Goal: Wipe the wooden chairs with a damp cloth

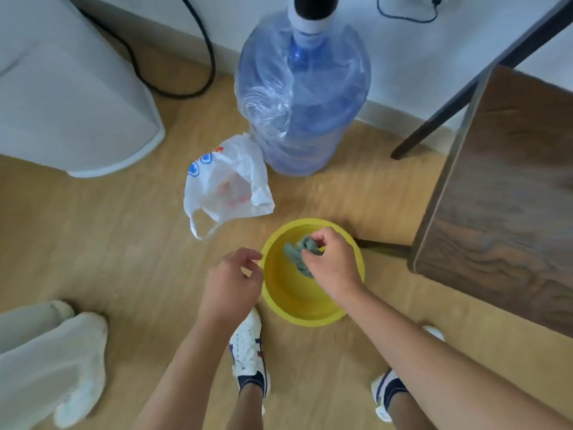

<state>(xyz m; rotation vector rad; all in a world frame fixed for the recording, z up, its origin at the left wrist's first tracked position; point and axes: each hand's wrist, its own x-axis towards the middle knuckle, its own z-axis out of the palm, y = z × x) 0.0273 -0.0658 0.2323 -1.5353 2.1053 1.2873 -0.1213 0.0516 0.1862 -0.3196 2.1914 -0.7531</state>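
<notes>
A yellow basin [280,293] stands on the wooden floor in front of my feet. My right hand [330,263] is over the basin, its fingers closed on a bunched grey-green cloth [299,251] that hangs down into it. My left hand [232,280] hovers just left of the basin's rim, fingers loosely curled and apart, holding nothing. A dark wooden surface [502,193] with a pale edge fills the right side; I cannot tell whether it is a chair seat or a table.
A large blue water bottle [302,97] wrapped in clear plastic stands behind the basin. A white plastic bag [226,184] lies on the floor to its left. A white appliance [68,88] sits at far left. Another person's white shoes [80,364] are at lower left.
</notes>
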